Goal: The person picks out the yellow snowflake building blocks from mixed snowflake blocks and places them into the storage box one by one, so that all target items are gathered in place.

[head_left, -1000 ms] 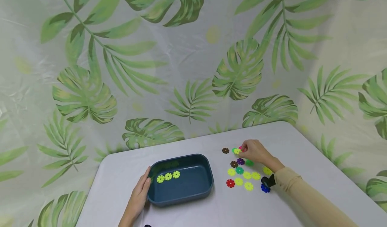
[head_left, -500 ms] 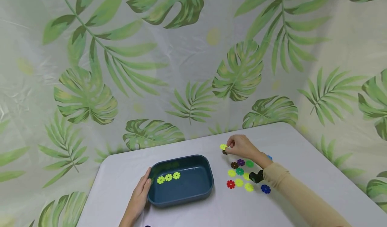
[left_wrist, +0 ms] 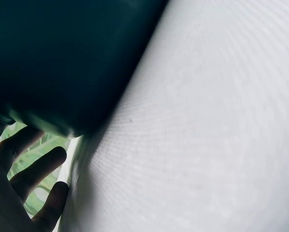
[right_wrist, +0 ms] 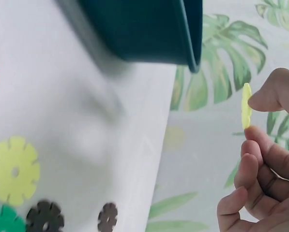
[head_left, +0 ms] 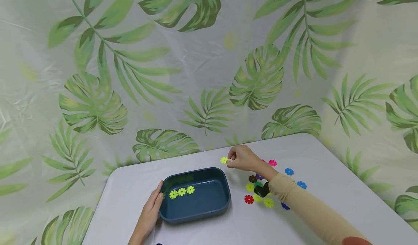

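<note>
My right hand [head_left: 243,158] pinches a yellow interlocking disc [head_left: 224,160] between thumb and fingertips, above the table just past the tub's back right corner. In the right wrist view this disc [right_wrist: 246,106] appears edge-on. My left hand [head_left: 149,210] rests against the left end of a dark blue tub [head_left: 196,213]. The left wrist view shows its fingers [left_wrist: 40,166] fairly straight and spread beside the tub wall [left_wrist: 62,63]. Inside the tub, a row of yellow discs [head_left: 181,191] lies near the left end.
Right of the tub lie loose discs, among them a red disc [head_left: 249,199], a yellow disc [head_left: 269,203], a pink disc [head_left: 272,163] and a light blue disc [head_left: 289,171]. My right forearm hides some. A leaf-patterned curtain [head_left: 209,74] hangs behind the white table [head_left: 130,176].
My right hand has carried the yellow disc leftward from the far side of the loose discs, past a brown one, toward the tub. The left hand and tub have stayed in place.
</note>
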`<state>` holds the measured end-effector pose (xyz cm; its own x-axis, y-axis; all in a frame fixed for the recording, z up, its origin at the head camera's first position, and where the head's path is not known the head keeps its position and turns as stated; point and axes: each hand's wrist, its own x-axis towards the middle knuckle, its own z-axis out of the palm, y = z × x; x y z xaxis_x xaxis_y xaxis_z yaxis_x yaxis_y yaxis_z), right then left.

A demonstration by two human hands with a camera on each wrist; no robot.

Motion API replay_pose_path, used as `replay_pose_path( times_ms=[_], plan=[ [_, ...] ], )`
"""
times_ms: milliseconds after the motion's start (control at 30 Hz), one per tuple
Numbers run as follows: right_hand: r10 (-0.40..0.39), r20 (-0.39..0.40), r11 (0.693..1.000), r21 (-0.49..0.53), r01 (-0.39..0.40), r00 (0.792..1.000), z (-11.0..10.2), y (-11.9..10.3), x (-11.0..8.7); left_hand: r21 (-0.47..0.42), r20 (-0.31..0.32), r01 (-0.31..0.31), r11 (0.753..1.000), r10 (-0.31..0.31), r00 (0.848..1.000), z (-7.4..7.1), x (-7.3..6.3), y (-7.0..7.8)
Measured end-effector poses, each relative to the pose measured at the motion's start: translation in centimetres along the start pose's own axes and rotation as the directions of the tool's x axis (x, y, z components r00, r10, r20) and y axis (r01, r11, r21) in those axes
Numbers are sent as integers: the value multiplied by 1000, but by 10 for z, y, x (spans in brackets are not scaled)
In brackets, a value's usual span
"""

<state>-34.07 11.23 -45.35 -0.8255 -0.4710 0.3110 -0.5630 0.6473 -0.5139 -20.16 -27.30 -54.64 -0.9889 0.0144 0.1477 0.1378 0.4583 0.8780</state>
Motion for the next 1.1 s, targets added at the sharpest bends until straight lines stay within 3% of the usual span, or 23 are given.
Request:
replay_pose_path(
  times_ms=[467,867,1100],
  plan=[
    [-118,128,992,-23,122,985,29,-47,28,-10,-11,10,1000,-10,1000,-1,-1,0],
    [-196,263,967,-109,231,945,48,-70,47,21,-12,-36,999,36,999,-3,1,3],
    [-196,341,947,-179,268,919,57,-83,52,6,-12,-16,1000,16,1000,-4,0,3]
  ],
)
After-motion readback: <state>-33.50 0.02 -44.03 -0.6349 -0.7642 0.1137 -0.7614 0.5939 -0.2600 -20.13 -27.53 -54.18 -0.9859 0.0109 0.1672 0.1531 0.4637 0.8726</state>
